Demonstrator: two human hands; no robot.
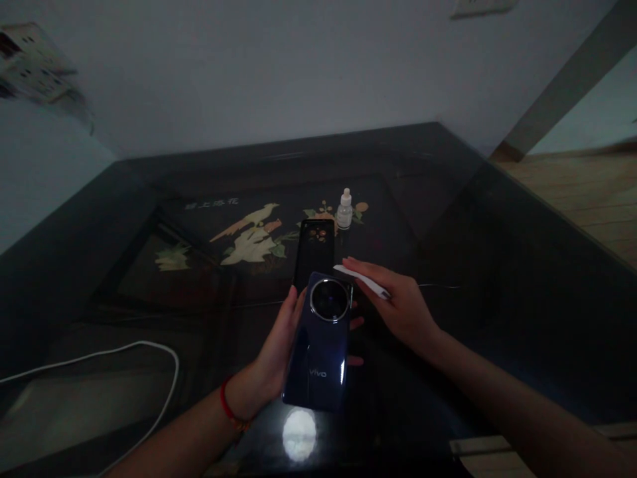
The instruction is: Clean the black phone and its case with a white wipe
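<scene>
My left hand [273,355] is wrapped round a dark blue smartphone [321,355], its back with a big round camera ring turned up toward me. Fingertips show past the phone's right edge. In my right hand [398,295] is a folded white tissue or cloth [363,280], pinched between thumb and fingers. Its tip is close to the phone's top right corner; I cannot tell whether they touch. Just beyond the phone, a black phone case [314,249] lies on the table, its lower end hidden. A small clear dropper bottle [344,211] with a white top stands upright beside the case.
The dark glossy table [423,206] carries an inlaid bird-and-flower picture [251,242]. A white cable [134,344] curves across its left side. A pale wall [273,73] rises behind, with a power strip or sockets [37,63] at the upper left. Wooden flooring [577,199] shows at right.
</scene>
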